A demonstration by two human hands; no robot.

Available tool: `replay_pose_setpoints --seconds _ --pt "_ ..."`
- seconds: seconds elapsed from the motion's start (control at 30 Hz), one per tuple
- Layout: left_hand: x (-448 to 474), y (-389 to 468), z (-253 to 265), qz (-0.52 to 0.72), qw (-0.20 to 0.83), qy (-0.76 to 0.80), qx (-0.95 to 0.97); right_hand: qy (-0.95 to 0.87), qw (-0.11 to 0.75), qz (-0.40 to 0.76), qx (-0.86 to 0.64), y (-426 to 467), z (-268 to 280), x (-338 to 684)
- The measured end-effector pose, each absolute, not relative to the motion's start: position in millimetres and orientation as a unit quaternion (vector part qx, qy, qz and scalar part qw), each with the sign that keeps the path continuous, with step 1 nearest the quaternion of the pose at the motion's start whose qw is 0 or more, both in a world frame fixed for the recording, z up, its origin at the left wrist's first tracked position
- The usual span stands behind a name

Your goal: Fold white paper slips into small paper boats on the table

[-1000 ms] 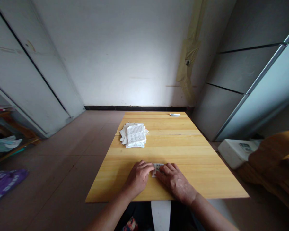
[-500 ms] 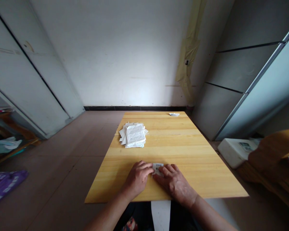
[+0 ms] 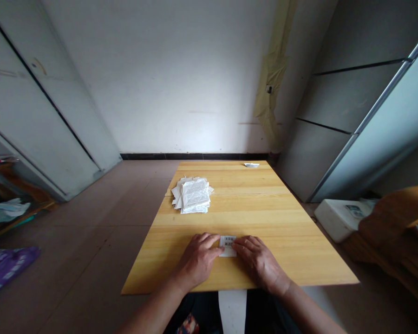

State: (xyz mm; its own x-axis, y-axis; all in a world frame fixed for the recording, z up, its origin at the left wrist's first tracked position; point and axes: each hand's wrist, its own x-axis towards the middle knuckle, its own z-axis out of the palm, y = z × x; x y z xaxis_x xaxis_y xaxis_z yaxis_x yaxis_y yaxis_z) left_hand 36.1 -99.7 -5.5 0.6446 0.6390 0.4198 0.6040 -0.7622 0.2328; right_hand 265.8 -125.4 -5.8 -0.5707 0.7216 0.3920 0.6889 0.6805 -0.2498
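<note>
Showing, from left, a purple bag (image 3: 17,265) and a ragged stack of printed sheets (image 3: 195,194) on the wooden table (image 3: 282,222). Resting left hand (image 3: 200,258), thumb and forefinger apart, against a small, flat, dark-printed white paper (image 3: 226,247) near the front edge; covering its right side with right hand (image 3: 259,260), grip unclear. Displaying, farther right, a white box (image 3: 337,218).

Shows a bare left hand (image 3: 199,260) and a bare right hand (image 3: 258,263), narrowing at the wrists (image 3: 181,279) and widening again into bare forearms (image 3: 160,300). Wears dark legwear (image 3: 261,306), plain and nearly black. Shows, low on the left side, a small patch of patterned cloth (image 3: 188,325), red with paler spots, perhaps also worn.
</note>
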Motion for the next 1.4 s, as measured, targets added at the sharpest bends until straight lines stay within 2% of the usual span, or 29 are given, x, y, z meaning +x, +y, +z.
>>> replay_pose_setpoints --seconds 0.23,0.5,0.77,1.03,1.4 --pt "42.5 -100.2 -3.8 0.238 0.037 0.327 0.914 -0.889 0.183 0.017 -0.419 -121.9 2.2 251.9" --pt "41.1 -101.1 -5.1 0.241 0.050 0.343 0.907 -0.889 0.162 -0.006 -0.428 -122.6 0.1 255.4" --pt "41.6 -102.4 -4.2 0.243 0.071 0.350 0.902 -0.877 0.167 0.020 -0.450 -123.9 -1.1 273.1" --pt "44.6 -104.6 1.1 0.235 0.078 0.354 0.902 -0.881 0.193 0.031 -0.431 -112.0 -5.3 244.6" --pt "43.3 -110.4 -0.8 0.227 0.074 0.371 0.897 -0.879 0.197 0.004 -0.435 -118.0 -11.6 271.6"
